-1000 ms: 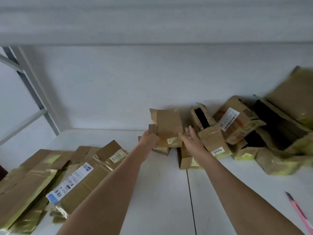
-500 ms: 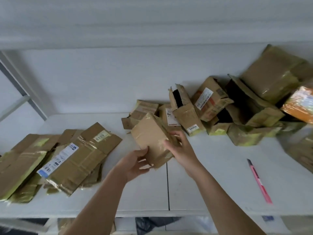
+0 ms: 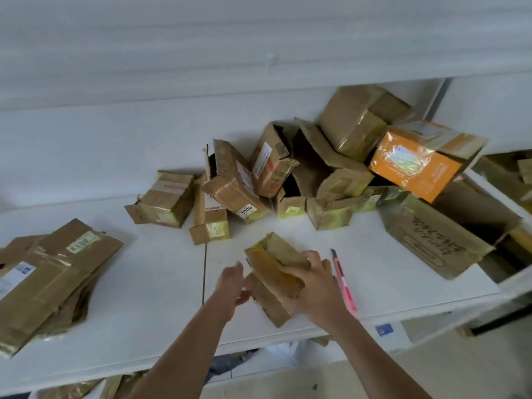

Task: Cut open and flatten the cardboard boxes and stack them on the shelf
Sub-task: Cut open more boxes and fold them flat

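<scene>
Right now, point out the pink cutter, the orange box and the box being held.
pink cutter [image 3: 344,286], head view, on the middle of its handle.
orange box [image 3: 414,168], head view, on its orange front face.
held box [image 3: 269,264], head view, on its taped side.

Small brown taped box tilted, above shelf.

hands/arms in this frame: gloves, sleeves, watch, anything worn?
Nothing worn that shows. Both forearms are bare from the bottom edge of the head view up to the wrists: no sleeves, no watch, no bands. The left hand and right hand are ungloved, and no rings can be made out, though the fingers are slightly blurred. No markings or tape.
</scene>
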Demonstrator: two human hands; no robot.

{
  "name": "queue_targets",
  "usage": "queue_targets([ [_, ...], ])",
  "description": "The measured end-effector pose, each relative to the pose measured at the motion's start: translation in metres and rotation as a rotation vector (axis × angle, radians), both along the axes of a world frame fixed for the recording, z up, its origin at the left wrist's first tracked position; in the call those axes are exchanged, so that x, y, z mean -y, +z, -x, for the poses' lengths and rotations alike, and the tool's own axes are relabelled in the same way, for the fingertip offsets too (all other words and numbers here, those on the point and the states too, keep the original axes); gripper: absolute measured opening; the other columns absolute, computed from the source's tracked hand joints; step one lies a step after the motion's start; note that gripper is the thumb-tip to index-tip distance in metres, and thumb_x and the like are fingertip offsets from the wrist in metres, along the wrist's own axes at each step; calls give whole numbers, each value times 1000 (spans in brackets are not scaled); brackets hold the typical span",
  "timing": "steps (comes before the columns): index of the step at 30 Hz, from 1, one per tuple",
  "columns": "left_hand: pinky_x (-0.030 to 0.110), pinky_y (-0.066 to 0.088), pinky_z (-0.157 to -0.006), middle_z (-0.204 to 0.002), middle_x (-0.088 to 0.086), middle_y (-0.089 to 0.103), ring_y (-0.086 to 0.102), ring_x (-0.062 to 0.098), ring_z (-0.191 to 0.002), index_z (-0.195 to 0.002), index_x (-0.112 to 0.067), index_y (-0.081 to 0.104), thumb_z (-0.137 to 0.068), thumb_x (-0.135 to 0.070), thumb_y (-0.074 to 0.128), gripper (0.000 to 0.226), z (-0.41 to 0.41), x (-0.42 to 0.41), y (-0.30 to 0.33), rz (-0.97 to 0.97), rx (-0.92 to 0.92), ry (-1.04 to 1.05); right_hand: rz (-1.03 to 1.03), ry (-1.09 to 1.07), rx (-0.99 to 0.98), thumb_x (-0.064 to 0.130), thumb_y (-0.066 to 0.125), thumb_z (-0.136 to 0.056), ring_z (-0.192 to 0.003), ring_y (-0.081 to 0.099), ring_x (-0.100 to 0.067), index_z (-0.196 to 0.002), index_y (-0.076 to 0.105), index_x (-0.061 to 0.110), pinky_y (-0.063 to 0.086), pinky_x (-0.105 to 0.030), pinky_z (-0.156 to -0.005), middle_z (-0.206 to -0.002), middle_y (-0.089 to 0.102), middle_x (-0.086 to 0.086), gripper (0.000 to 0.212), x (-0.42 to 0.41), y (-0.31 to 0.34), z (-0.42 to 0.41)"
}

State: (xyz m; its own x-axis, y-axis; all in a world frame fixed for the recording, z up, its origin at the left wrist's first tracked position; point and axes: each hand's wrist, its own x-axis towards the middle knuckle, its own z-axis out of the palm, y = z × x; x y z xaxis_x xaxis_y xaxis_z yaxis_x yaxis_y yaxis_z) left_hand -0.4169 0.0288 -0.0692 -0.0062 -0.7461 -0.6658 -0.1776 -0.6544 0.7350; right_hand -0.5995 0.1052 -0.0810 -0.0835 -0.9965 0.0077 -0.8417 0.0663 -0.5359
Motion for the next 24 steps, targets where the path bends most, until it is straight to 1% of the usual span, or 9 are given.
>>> queue_targets([
  [2, 31, 56, -67, -106, -2, 55, 64, 27, -82, -124, -27, 45, -104, -41, 39, 25, 18, 2, 5, 122, -53, 56, -80, -26, 165, 68, 69, -55, -109, 34, -12, -124, 55, 55, 43, -32, -97, -124, 31, 18, 71, -8, -8, 7],
  [4, 28, 56, -61, -124, 0, 52, 65, 28, -93, -139, -34, 43, -100, -35, 52, 39, 31, 3, 4, 211, -24, -52, -128, 43, 202, 72, 69, -51, -110, 32, -9, -128, 49, 60, 40, -27, -98, -122, 30, 20, 81, -10, -12, 15],
  [6, 35, 61, -68, -132, 1, 45, 61, 30, -106, -145, -35, 39, -96, -25, 62, 55, 39, 3, -3, 282, 80, -144, -207, 136, 251, 78, 67, -51, -112, 32, -7, -134, 44, 59, 35, -22, -97, -123, 31, 20, 88, -6, -8, 30],
  [9, 45, 61, -76, -134, 2, 44, 60, 32, -110, -146, -35, 38, -92, -17, 67, 64, 43, 2, -9, 286, 74, -77, -183, 62, 522, 72, 65, -74, -113, 45, 2, -126, 53, 55, 37, -10, -87, -124, 44, 25, 56, 1, -5, 63],
  [11, 39, 60, -70, -134, 0, 46, 60, 32, -111, -149, -30, 34, -89, -16, 71, 72, 43, 3, -8, 245, 56, -13, -22, -169, 405, 44, 63, -93, -102, 60, -11, -113, 66, 33, 42, -10, -78, -110, 62, 9, 24, 7, -13, 89],
  [13, 36, 59, -67, -135, 2, 49, 60, 31, -111, -148, -20, 34, -85, -16, 75, 76, 46, 3, -7, 215, 58, 54, -88, -322, 167, 45, 56, -97, -94, 65, -20, -106, 65, 17, 48, -24, -74, -100, 67, -2, 31, 11, -24, 112],
  [15, 39, 60, -70, -132, 6, 54, 62, 30, -107, -140, -12, 42, -83, -17, 77, 67, 49, 0, -7, 199, 89, 100, -243, -368, 38, 56, 55, -93, -91, 65, -20, -104, 59, 16, 47, -29, -69, -97, 65, 0, 42, 11, -37, 124],
  [21, 45, 61, -76, -112, 11, 64, 66, 28, -95, -131, -10, 52, -87, -22, 74, 51, 58, -2, -7, 204, 188, 133, -325, -356, 101, 29, 69, -87, -75, 64, -20, -84, 62, 14, 52, -32, -66, -80, 65, 0, 17, 28, -56, 120],
  [24, 46, 61, -77, -112, 11, 66, 68, 26, -90, -133, -12, 53, -86, -22, 74, 52, 58, -2, -8, 202, 203, 151, -224, -334, 290, 14, 71, -85, -75, 63, -25, -91, 55, 10, 48, -31, -63, -78, 63, -3, 17, 39, -45, 114],
])
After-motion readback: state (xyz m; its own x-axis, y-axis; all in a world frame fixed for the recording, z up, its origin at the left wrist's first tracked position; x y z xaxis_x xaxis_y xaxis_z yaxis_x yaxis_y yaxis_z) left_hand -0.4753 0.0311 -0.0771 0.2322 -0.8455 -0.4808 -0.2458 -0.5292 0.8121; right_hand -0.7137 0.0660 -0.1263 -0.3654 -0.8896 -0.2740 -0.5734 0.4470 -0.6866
